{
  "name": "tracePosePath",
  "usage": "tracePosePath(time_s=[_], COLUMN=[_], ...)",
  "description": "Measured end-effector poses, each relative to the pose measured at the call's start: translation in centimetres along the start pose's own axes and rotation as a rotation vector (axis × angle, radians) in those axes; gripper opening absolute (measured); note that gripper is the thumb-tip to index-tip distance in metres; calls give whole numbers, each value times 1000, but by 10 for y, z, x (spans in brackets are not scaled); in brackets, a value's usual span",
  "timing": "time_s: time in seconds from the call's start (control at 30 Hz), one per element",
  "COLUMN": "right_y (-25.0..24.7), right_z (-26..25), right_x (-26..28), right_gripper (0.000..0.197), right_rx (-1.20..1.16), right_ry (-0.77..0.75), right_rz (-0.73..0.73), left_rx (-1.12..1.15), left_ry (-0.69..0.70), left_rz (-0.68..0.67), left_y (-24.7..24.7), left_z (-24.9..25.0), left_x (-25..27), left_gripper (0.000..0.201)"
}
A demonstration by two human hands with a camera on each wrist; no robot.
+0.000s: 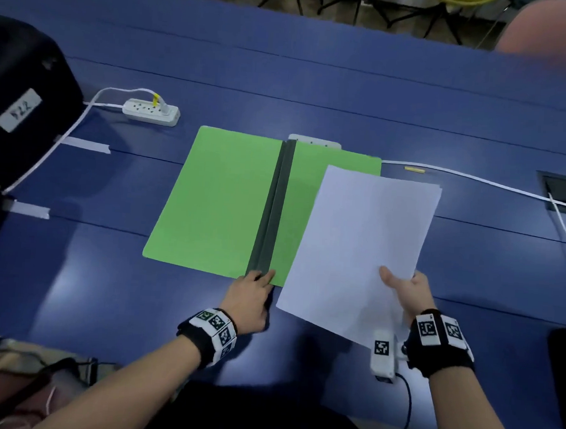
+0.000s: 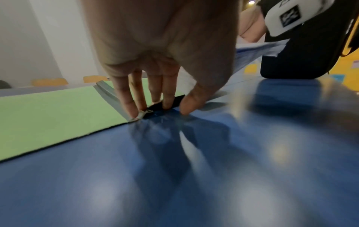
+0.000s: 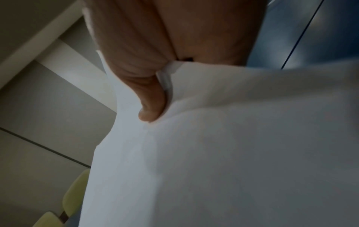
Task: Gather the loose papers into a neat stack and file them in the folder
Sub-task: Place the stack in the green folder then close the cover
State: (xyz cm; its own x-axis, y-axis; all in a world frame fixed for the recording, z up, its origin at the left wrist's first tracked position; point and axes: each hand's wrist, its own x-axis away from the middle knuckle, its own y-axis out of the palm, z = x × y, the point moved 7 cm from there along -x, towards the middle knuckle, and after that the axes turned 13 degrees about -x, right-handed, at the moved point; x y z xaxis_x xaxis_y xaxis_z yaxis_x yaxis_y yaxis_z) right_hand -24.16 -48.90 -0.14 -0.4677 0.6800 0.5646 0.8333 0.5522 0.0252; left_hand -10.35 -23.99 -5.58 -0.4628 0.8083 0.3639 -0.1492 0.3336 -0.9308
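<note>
My right hand point(image 1: 409, 296) pinches the papers point(image 1: 362, 245), thumb on top, tilted above the open folder's point(image 1: 216, 203) right leaf. My left fingers point(image 2: 134, 107) press straight onto its spine. A one-corner grip could fan the stack.

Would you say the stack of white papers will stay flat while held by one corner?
Probably not: the stack of papers dents under the right hand thumb, so it likely sags. Its staggered far edges suggest sheets may slide apart.
</note>
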Motion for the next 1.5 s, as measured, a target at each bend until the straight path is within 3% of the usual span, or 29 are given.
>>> tracePosePath(time_s=[0.1, 0.2, 0.27, 0.33, 0.4, 0.43, 0.5, 0.57, 0.63, 0.8, 0.93, 1.03, 1.17, 1.2, 1.3, 1.37, 1.5], right_y=[13, 26, 33, 36, 36, 37, 39, 39, 41, 51, 65, 75, 93, 97, 104, 111, 111], right_z=[4, 10, 15, 24, 34, 37, 42, 45, 45, 52, 58, 59, 47, 46, 54, 56, 63], right_x=[4, 9, 11, 13, 15, 18, 21, 23, 25, 24, 21, 16, 20, 20, 14, 20, 20], right_gripper=[15, 24, 25, 30, 33, 35, 38, 40, 42, 39, 44, 52, 30, 31, 59, 61, 60], right_rx=[15, 32, 42, 76, 101, 109, 111, 93, 83, 94, 165, 170, 200, 235, 360, 495, 521], right_ry=[31, 69, 91, 109, 122, 123, 123, 108, 97, 110, 114, 118, 140, 142, 177, 211, 196], right_rz=[-24, -40, -43, -15, 24, 38, 60, 74, 93, 104, 55, 7, -28, -30, 6, 12, 63], left_rx=[151, 553, 769, 864, 783, 691, 525, 421, 381, 439, 444, 545, 618, 618, 611, 602, 596], left_ry=[-18, -90, -228, -457, -724, -839, -982, -996, -1003, -1132, -1083, -1041, -1045, -1043, -1020, -1013, -1007], left_rz=[-48, -165, -82, 117, 241, 226, 56, -80, -109, -261, -363, -332, -254, -244, -197, -185, -142], left_y=[2, 9, 10, 9, 12, 16, 31, 42, 45, 56, 67, 72, 60, 57, 47, 42, 32], left_z=[-13, -35, -63, -109, -159, -181, -210, -221, -226, -236, -245, -250, -252, -254, -258, -258, -257], left_x=[22, 35, 38, 42, 54, 62, 78, 86, 87, 99, 105, 109, 119, 121, 125, 127, 133], left_gripper=[38, 22, 14, 11, 29, 46, 86, 110, 117, 114, 111, 108, 92, 90, 85, 85, 84])
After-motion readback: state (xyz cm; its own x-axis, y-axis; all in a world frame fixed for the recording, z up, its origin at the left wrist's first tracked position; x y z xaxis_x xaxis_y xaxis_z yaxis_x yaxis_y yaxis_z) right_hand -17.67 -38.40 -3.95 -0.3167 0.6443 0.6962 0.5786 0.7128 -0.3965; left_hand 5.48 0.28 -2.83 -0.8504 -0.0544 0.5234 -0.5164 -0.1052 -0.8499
